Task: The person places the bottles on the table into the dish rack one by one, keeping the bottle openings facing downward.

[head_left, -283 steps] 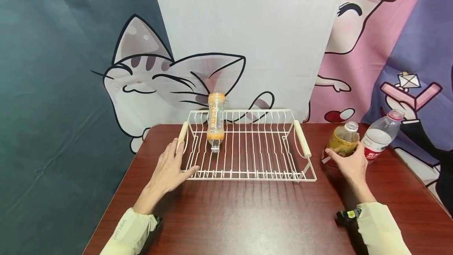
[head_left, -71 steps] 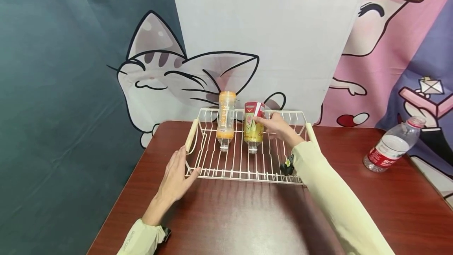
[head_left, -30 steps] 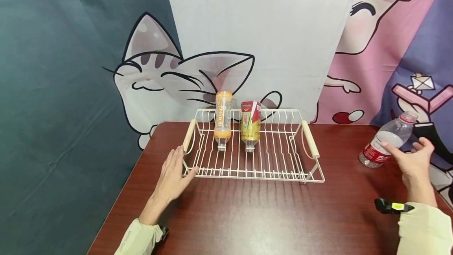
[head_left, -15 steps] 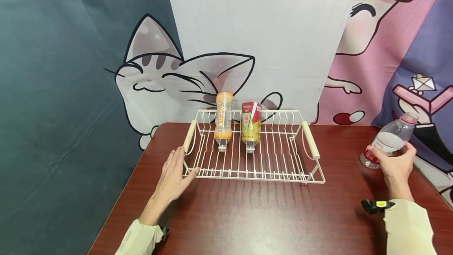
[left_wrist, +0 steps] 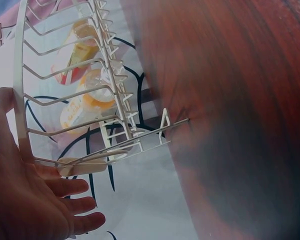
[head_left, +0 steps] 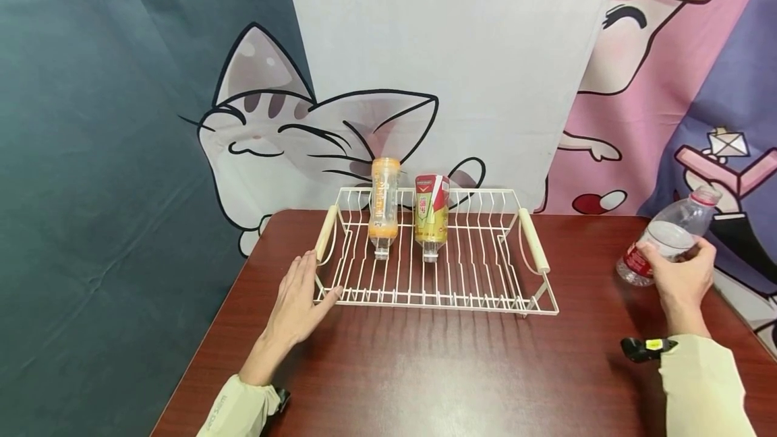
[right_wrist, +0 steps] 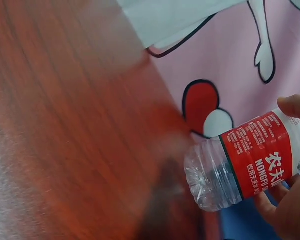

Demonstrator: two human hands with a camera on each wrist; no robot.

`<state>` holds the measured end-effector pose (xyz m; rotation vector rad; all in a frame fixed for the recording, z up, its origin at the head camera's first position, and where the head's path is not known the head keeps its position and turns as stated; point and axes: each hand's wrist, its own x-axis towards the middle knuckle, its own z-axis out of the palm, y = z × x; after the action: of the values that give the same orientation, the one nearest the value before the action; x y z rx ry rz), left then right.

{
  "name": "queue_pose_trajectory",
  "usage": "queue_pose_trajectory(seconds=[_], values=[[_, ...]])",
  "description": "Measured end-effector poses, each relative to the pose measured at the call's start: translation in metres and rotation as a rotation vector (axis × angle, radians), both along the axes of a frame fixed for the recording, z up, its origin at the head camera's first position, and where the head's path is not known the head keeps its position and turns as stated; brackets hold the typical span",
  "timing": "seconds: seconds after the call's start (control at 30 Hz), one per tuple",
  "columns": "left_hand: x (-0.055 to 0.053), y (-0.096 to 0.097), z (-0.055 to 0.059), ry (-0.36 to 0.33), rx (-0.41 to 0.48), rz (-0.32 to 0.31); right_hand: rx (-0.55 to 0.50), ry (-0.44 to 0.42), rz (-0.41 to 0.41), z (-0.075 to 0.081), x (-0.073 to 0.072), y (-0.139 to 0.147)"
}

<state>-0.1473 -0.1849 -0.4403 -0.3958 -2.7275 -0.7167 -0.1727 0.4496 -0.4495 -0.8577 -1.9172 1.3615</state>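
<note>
My right hand point(head_left: 682, 282) grips a clear plastic water bottle point(head_left: 674, 231) with a red and white label, at the right of the table. The bottle leans right, its capless neck up; in the right wrist view its ribbed base point(right_wrist: 210, 175) points towards the table. My left hand point(head_left: 297, 305) lies with straight, spread fingers against the left front corner of a white wire dish rack point(head_left: 425, 299). Two bottles lean neck-down in the rack: a clear one with orange bands point(head_left: 384, 201) and a red and yellow labelled one point(head_left: 432, 211) to its right.
The rack has pale wooden handles point(head_left: 533, 241) at both ends and stands on a reddish-brown table point(head_left: 437, 369). Behind the table hangs a cartoon-printed cloth point(head_left: 485, 52). The table's right edge runs close beyond the water bottle.
Earlier my right hand set the red and yellow bottle neck-down in the rack and let go. It then moved right, closed round the water bottle and has raised it slightly. My left hand stays at the rack.
</note>
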Motion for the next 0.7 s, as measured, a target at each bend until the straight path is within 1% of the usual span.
queue_pose_trajectory(seconds=[0.1, 0.2, 0.53, 0.7], values=[[0.0, -0.001, 0.0, 0.002, 0.002, 0.001, 0.049, 0.024, 0.022, 0.011, -0.002, -0.002], [0.0, -0.001, 0.0, 0.006, 0.001, 0.003, 0.087, 0.014, 0.045, 0.023, -0.002, -0.006], [0.0, 0.0, 0.001, 0.005, 0.0, 0.003, 0.145, -0.004, 0.135, 0.065, -0.006, -0.028], [-0.001, 0.0, 0.001, 0.005, 0.0, 0.001, 0.21, 0.021, 0.181, 0.083, -0.004, -0.04]])
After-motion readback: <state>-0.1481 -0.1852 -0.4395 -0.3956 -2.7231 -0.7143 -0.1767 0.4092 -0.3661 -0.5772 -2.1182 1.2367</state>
